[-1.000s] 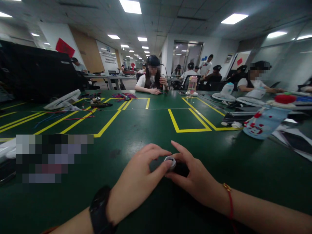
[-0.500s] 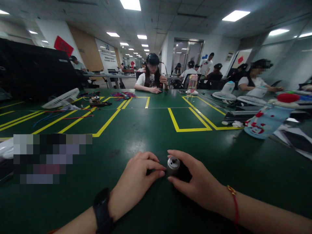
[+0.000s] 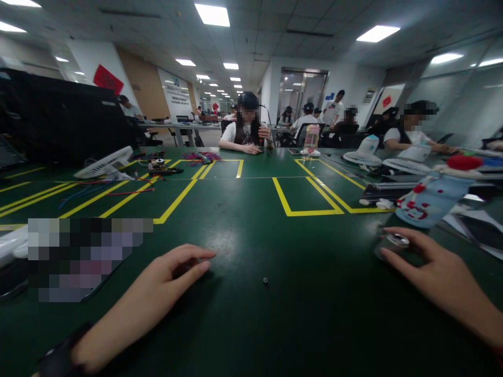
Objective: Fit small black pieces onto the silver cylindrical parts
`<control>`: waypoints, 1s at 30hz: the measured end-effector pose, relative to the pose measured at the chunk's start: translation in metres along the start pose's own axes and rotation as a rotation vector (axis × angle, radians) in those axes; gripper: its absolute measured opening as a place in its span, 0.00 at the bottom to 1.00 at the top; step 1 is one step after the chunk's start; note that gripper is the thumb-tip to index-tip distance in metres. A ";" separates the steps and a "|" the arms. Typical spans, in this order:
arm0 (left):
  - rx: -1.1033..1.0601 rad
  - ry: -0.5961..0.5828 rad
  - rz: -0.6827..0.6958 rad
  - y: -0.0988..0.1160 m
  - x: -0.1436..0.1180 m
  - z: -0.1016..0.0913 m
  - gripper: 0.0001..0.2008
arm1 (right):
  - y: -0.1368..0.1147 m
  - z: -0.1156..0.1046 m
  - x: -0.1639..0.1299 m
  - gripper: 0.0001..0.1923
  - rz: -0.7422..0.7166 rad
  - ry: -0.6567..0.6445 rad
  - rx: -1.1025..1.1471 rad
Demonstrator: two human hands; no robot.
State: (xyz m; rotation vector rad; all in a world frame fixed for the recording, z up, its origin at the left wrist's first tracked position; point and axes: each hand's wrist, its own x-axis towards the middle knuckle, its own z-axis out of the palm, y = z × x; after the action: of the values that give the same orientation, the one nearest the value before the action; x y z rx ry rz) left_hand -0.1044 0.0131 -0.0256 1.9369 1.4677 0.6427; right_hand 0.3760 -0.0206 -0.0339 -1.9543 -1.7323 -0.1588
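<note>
Thumb and fingers of my right hand (image 3: 436, 267) are closed around a short metal cylinder (image 3: 393, 245) with a shiny top, at the right of the green table. Motion blurs the cylinder slightly, and I cannot tell whether its base touches the tabletop. My left hand (image 3: 168, 277) hovers low over the table at the left, thumb and forefinger apart, holding nothing. Between the two hands a tiny dark ring-shaped part (image 3: 265, 281) lies on the green surface.
A blue cartoon-printed bottle (image 3: 426, 201) stands just beyond my right hand. White fans (image 3: 104, 163) lie farther off, beside coloured wires (image 3: 202, 157). Yellow tape (image 3: 314, 213) marks the green table (image 3: 236, 330). A person (image 3: 245, 128) sits across from me.
My right hand has carried the metal cylinder well to the right. My left hand has drawn away to the left. The tiny ring-shaped part now shows on the table between them.
</note>
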 end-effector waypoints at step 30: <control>0.150 -0.018 0.025 -0.012 -0.001 0.001 0.16 | -0.002 -0.033 0.036 0.15 -0.053 -0.085 -0.281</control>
State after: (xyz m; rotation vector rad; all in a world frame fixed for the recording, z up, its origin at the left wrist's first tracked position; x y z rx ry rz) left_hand -0.1115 0.0142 -0.0352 2.0722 1.5214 0.5376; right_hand 0.3887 -0.0037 0.0100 -2.1402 -1.9037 -0.3604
